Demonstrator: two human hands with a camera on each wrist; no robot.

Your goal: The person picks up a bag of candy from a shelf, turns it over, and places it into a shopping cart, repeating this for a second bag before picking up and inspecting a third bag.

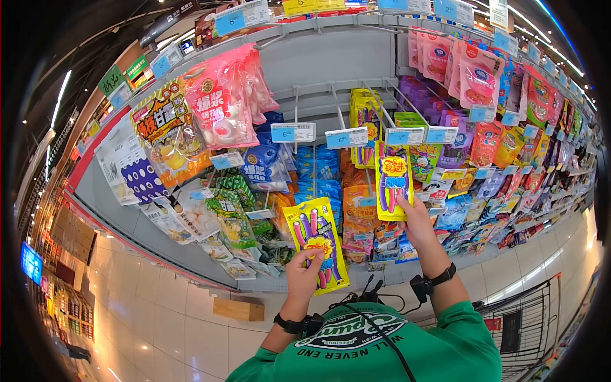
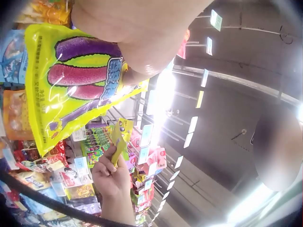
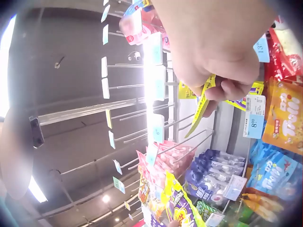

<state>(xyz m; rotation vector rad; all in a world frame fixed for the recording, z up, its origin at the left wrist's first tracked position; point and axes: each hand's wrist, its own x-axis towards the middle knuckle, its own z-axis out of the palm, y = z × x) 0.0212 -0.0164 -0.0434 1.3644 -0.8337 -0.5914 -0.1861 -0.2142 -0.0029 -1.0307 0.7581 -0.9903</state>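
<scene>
Two at once, pinches by outer sides a flat, glossy yellow plastic candy packet [image 1: 318, 239] in left hand [image 1: 302, 277] and a matching yellow packet [image 1: 391, 178] in right hand [image 1: 417, 221], before the grey metal rack [image 1: 347, 54], seemingly to leave most of both printed fronts uncovered.

A grey display rack [image 1: 344, 54] with long metal hooks [image 1: 337, 109] carries rows of hanging bags, pink ones [image 1: 219, 108] at upper left, blue ones [image 1: 262, 167] lower down and yellow packets [image 1: 364, 111] near the middle. Price tags [image 1: 347, 138] sit at the hook ends. On the pale tiled floor [image 1: 159, 312] below rest a light brown block [image 1: 238, 310] and, at the right, a wire shopping cart [image 1: 534, 318].
</scene>
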